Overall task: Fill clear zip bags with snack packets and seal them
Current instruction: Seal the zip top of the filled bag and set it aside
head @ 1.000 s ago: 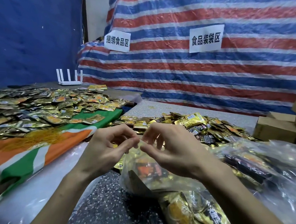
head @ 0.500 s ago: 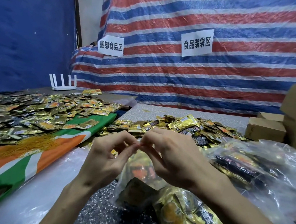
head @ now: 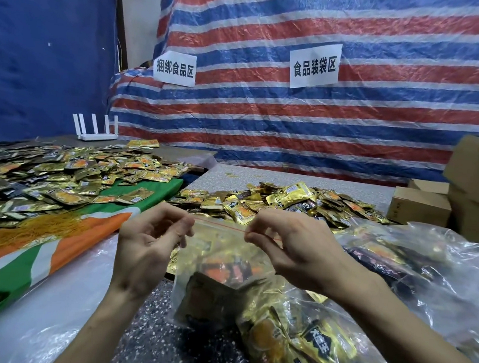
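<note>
The clear zip bag (head: pixel 222 253) is held up in the middle of the view, just above the speckled tabletop (head: pixel 149 322). Gold and orange snack packets (head: pixel 226 268) are seen through its wall. Its red zip strip (head: pixel 219 226) is stretched between the two hands. The left end of the strip is pinched between thumb and forefinger of the left hand (head: pixel 149 240), and the right end is pinched the same way by the right hand (head: pixel 293 247) — the remaining fingers of both are loosely curled. Whether the strip is pressed closed along its whole length cannot be told.

Just below the bag, nearest the camera, another filled bag (head: pixel 291 349) is laid, and more filled bags (head: pixel 397 257) are heaped to the right. Behind the hands a heap of loose packets (head: pixel 288 201) is spread on the table. To the left, a green, orange and white cloth (head: pixel 58 248) is covered with many more packets (head: pixel 49 173), and a clear plastic sheet (head: pixel 47 323) is draped beside it. A white router (head: pixel 94 131) is set at the far left and cardboard boxes (head: pixel 420 206) are stacked at the far right — behind everything a striped tarp (head: pixel 293 122) with paper signs (head: pixel 314 66) is hung.
</note>
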`<state>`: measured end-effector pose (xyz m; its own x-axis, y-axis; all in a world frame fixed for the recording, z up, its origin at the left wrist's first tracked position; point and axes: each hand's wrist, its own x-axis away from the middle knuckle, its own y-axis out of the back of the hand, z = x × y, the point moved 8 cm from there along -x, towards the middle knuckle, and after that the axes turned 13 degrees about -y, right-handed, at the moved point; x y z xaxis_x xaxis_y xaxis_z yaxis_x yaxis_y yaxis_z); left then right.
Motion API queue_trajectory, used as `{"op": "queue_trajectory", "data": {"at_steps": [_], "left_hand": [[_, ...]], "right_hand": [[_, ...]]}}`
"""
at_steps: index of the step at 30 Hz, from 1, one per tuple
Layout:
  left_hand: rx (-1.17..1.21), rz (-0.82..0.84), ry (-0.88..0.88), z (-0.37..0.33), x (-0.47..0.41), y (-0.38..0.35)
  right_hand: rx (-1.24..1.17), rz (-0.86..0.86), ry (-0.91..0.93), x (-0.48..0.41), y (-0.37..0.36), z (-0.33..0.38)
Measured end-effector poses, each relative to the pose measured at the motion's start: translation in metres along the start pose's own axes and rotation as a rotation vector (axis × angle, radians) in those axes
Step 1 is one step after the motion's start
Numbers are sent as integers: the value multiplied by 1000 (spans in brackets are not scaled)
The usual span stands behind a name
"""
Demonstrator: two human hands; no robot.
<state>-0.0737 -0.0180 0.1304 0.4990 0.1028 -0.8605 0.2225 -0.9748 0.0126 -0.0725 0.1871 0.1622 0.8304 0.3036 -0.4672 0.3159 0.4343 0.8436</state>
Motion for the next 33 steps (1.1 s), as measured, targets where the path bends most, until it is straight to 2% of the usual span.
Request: {"op": "queue_trajectory", "data": {"at_steps": [8,12,17,19,21,24,28,33], "left_hand": [[10,-46,-9,9,-4,16],[-4,-18,-22,13,-4,13],[12,-310,147,51,-3,87],[-26,-250,161,55,-3,97],[-60,-128,168,53,-4,78],[-62,-8,165,46,-7,35],[-17,140,158,36,-8,-5],[-71,347,53,8,-12,-33]], "right_hand": [[-21,67,-101,11,-1,-44],[-87,102,-104,14,-6,-53],[-115,95,-242,30,13,-106],[-149,40,-264,38,20,-116],[-184,20,-238,36,16,-103],[-243,82,-195,23,-11,-75],[-203,156,-140,6,-41,-45],[-255,55,25,-13,-26,-8]]}}
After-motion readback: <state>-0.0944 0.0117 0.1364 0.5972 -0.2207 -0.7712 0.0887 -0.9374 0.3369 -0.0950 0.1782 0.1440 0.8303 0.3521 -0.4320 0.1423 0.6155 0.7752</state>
